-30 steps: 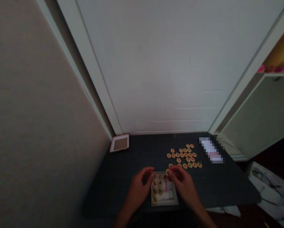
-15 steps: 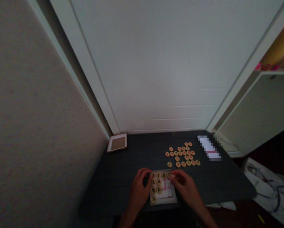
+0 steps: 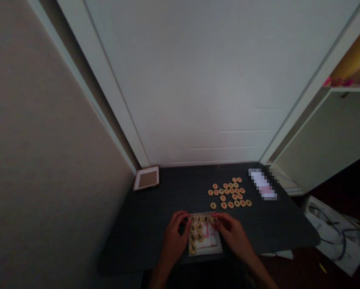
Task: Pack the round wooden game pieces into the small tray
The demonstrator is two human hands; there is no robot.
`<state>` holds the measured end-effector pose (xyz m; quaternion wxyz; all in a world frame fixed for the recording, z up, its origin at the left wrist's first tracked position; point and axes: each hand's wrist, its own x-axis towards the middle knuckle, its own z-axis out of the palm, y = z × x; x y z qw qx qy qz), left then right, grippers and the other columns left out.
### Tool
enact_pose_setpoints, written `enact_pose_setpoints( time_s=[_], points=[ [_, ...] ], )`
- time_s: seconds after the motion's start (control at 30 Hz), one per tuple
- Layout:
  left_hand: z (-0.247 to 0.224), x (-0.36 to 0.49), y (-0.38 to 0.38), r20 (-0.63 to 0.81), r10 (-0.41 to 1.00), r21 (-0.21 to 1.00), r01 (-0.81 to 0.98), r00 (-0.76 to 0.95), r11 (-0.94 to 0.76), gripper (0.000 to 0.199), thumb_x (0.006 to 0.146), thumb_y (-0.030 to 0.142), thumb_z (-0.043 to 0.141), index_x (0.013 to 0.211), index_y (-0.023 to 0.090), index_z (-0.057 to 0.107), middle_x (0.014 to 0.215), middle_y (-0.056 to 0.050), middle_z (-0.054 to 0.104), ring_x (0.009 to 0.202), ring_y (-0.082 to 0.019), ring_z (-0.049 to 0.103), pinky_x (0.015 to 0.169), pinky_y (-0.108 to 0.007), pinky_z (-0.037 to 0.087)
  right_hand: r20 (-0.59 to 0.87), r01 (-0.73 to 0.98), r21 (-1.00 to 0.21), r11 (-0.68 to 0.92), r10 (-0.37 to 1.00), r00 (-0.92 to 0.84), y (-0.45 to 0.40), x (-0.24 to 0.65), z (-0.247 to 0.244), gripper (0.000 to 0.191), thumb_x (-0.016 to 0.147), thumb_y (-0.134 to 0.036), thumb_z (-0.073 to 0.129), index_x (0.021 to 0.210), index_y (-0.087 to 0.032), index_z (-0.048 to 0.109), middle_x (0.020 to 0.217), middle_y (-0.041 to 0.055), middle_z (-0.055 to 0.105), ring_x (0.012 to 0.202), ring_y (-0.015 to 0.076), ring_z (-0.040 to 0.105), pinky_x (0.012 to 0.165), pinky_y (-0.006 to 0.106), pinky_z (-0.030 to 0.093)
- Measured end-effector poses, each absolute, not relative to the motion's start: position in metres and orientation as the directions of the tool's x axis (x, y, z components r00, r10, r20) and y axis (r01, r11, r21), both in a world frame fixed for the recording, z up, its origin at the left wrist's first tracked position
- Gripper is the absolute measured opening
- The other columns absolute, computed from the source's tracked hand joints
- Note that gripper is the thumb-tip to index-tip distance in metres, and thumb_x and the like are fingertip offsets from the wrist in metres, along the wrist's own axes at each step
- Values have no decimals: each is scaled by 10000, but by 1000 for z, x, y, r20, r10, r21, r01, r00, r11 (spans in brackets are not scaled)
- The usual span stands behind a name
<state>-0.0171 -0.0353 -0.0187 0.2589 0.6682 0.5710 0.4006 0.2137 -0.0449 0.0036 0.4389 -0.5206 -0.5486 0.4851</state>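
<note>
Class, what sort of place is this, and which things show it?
Probably a home: round, tan, marked game pieces lie on a dark tabletop with rounded corners, before a tall white panel bearing a heart pattern.

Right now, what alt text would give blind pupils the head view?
Left hand and right hand flank a tray partly filled with round pieces, the right touching the far-right one; loose pieces lie beyond on a dark table.

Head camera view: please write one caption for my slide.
Left hand and right hand flank a white square tray, partly filled with round tan pieces, on a dark table.
</note>
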Motion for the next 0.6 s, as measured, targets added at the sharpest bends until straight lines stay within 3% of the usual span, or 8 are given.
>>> enact_pose_setpoints(
  time_s=[0.27, 0.4, 0.5, 0.6],
  points=[
    [-22, -16, -35, 256, 966, 787, 576, 20, -221, 215, 949, 372, 556, 1049, 247, 700, 1158, -64, 651, 1009, -212, 663, 894, -362, 553, 119, 379, -911, 163, 983, -138, -52, 201, 3, 236, 948, -317, 532, 1003, -263, 755, 1008, 68, 689, 973, 221, 666, 860, 339, 526],
    [-22, -17, -35, 264, 964, 789, 571, 15, -225, 217, 950, 369, 552, 1038, 245, 705, 1149, -67, 656, 1003, -213, 666, 878, -360, 560, 101, 502, -853, 146, 988, -116, -54, 192, 4, 223, 933, -282, 554, 1096, -232, 698, 1011, 61, 716, 906, 212, 677, 831, 318, 520],
    [-21, -17, -35, 274, 962, 791, 567, 9, -231, 218, 947, 372, 553, 1032, 242, 707, 1134, -70, 663, 1009, -219, 668, 877, -363, 564, 69, 608, -786, 108, 994, -88, -56, 188, 3, 144, 922, -265, 585, 1012, -214, 685, 915, 50, 722, 821, 209, 674, 793, 313, 516],
    [-19, -17, -36, 285, 958, 794, 561, -4, -234, 221, 942, 379, 559, 1012, 239, 715, 1115, -73, 670, 1010, -225, 673, 869, -363, 570, 100, 706, -694, 139, 990, -96, -57, 185, 2, 120, 943, -240, 572, 928, -233, 691, 893, 43, 725, 851, 222, 663, 811, 323, 497]
  ],
)
